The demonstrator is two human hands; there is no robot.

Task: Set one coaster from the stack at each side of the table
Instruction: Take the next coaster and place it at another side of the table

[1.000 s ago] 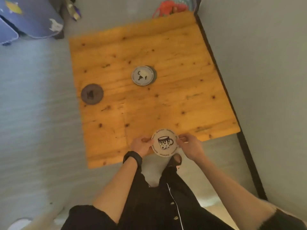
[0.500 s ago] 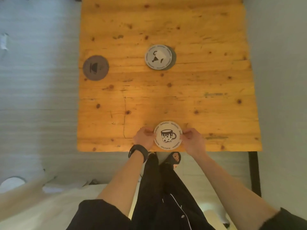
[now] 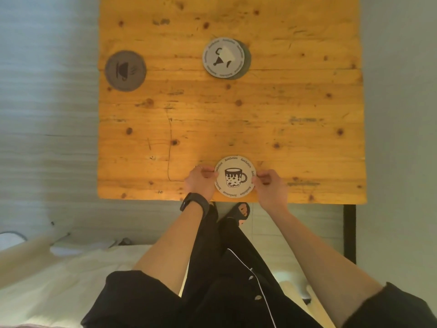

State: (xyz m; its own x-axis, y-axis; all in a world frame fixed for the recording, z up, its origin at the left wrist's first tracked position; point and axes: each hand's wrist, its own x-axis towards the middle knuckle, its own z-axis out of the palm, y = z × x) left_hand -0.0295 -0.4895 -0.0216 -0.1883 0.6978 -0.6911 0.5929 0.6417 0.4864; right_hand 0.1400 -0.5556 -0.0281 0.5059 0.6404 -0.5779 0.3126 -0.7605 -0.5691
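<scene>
A white round coaster with a spotted mug drawing (image 3: 234,176) lies near the front edge of the wooden table (image 3: 295,119). My left hand (image 3: 199,182) pinches its left rim and my right hand (image 3: 269,187) pinches its right rim. The remaining stack of coasters (image 3: 224,58) sits in the middle of the table, a light grey one on top with a darker one showing beneath. A dark grey coaster with a cup drawing (image 3: 125,71) lies at the table's left edge.
A grey wall runs along the table's right side, with a black table leg (image 3: 349,233) at the front right corner. A cream bed or cushion (image 3: 59,280) is at the lower left. My legs and a sandalled foot (image 3: 241,211) are below the table's front edge.
The view has shifted closer and squarer over the table. The mug coaster, held by both hands, has moved from over the table's front edge onto the tabletop.
</scene>
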